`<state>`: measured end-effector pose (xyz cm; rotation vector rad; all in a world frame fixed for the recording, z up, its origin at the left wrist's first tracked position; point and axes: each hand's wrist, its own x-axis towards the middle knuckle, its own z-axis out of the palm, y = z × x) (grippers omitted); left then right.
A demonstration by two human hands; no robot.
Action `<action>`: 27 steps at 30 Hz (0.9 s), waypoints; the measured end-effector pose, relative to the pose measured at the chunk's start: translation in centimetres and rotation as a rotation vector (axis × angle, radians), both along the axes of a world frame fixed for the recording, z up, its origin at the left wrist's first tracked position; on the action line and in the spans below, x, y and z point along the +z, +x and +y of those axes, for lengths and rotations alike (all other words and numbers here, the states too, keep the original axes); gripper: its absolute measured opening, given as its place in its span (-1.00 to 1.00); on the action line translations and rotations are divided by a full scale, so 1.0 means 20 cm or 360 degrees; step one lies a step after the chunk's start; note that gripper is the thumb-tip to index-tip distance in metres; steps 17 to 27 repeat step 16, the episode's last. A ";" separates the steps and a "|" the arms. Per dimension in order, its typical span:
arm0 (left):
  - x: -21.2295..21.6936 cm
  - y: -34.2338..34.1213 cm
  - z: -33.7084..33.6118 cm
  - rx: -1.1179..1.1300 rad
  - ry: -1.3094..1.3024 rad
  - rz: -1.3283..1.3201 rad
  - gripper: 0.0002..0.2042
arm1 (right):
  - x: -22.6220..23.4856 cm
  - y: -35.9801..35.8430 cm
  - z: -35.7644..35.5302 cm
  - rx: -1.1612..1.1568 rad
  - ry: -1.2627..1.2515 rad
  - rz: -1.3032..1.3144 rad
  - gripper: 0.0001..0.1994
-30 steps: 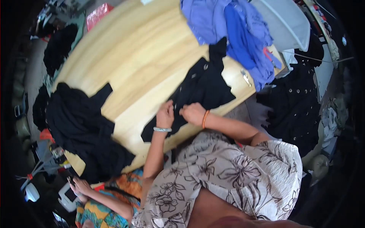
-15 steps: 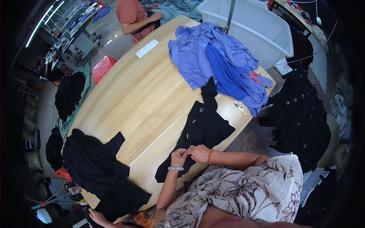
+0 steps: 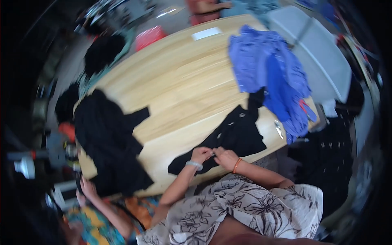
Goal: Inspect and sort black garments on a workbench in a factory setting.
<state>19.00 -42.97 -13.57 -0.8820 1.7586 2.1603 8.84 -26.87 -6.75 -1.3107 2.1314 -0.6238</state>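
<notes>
A black garment (image 3: 241,134) lies spread along the near edge of the wooden table, with a few light, shiny fasteners in a row on its front. Over its near left part, my left hand (image 3: 201,155) and my right hand (image 3: 226,158) meet, fingertips pinched together on the cloth along that row. Whatever small piece sits between the fingertips is too blurred to make out. My left wrist wears a pale bangle, my right an orange beaded bracelet. Beyond the garment's far end, a pile of blue-purple garments (image 3: 249,61) covers the table's right side.
Another black garment pile (image 3: 106,143) lies on the table's left. Small thread snips (image 3: 279,129) and a red-handled tool (image 3: 304,107) lie at the right. A white bin (image 3: 314,53) stands beyond. Another person's hand (image 3: 87,190) is at lower left; another person sits across the table.
The whole view has shifted and turned, blurring the picture. My hands stay pinched together at the black garment. At lower left, more of the neighbouring person has come into view.
</notes>
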 end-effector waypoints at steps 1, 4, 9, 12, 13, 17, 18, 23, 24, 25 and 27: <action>0.05 -0.05 0.02 -0.0057 -0.0094 -0.0075 -0.88 | -0.01 -0.02 0.02 -0.0016 0.0015 0.0009 -0.67; 0.04 -0.06 0.05 -0.0056 -0.0255 -0.0064 -0.89 | -0.02 -0.04 0.03 0.0057 -0.0104 0.0040 -0.68; 0.04 0.01 0.06 -0.0014 -0.0110 0.0126 -0.89 | 0.01 -0.06 0.03 0.0235 -0.0148 0.0070 -0.65; 0.07 0.07 0.08 -0.0247 -0.0444 0.0445 -0.79 | -0.02 -0.07 0.04 0.0189 -0.0140 0.0001 -0.68; 0.14 0.07 0.09 -0.0320 -0.0685 0.0557 -0.77 | -0.03 -0.07 0.03 0.0137 -0.0156 -0.0048 -0.68; 0.11 0.05 0.10 -0.0550 -0.1179 0.0354 -0.65 | -0.06 -0.08 0.02 0.0164 -0.0151 -0.0026 -0.65; 0.11 0.05 0.10 -0.0550 -0.1179 0.0354 -0.65 | -0.06 -0.08 0.02 0.0164 -0.0151 -0.0026 -0.65; 0.11 0.05 0.10 -0.0550 -0.1179 0.0354 -0.65 | -0.06 -0.08 0.02 0.0164 -0.0151 -0.0026 -0.65; 0.11 0.05 0.10 -0.0550 -0.1179 0.0354 -0.65 | -0.06 -0.08 0.02 0.0164 -0.0151 -0.0026 -0.65; 0.11 0.05 0.10 -0.0550 -0.1179 0.0354 -0.65 | -0.06 -0.08 0.02 0.0164 -0.0151 -0.0026 -0.65; 0.11 0.05 0.10 -0.0550 -0.1179 0.0354 -0.65 | -0.06 -0.08 0.02 0.0164 -0.0151 -0.0026 -0.65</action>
